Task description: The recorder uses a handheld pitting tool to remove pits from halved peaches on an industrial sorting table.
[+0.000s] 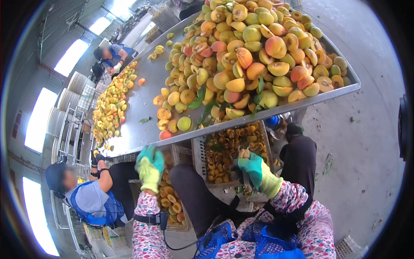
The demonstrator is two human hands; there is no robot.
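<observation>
My left hand (150,165), in a yellow-green knit glove with a teal coating, is raised just below the near rim of the metal table (245,120); it is blurred, and its grip is unclear. In a matching glove, my right hand (254,170) is closed on a small tan object (244,153), perhaps a peach pit, above a crate of brownish peach pieces (220,162). A large heap of halved and whole peaches (226,64) with some green leaves lies on the table. Beneath my left hand, another crate (182,223) holds peach halves (171,204).
A person in a blue vest (93,200) sits at the left by a second peach pile (111,110). Another person (114,58) works at the table's far end. Someone in dark clothes (299,155) is beyond the crate on the right. Leaves litter the concrete floor (355,155).
</observation>
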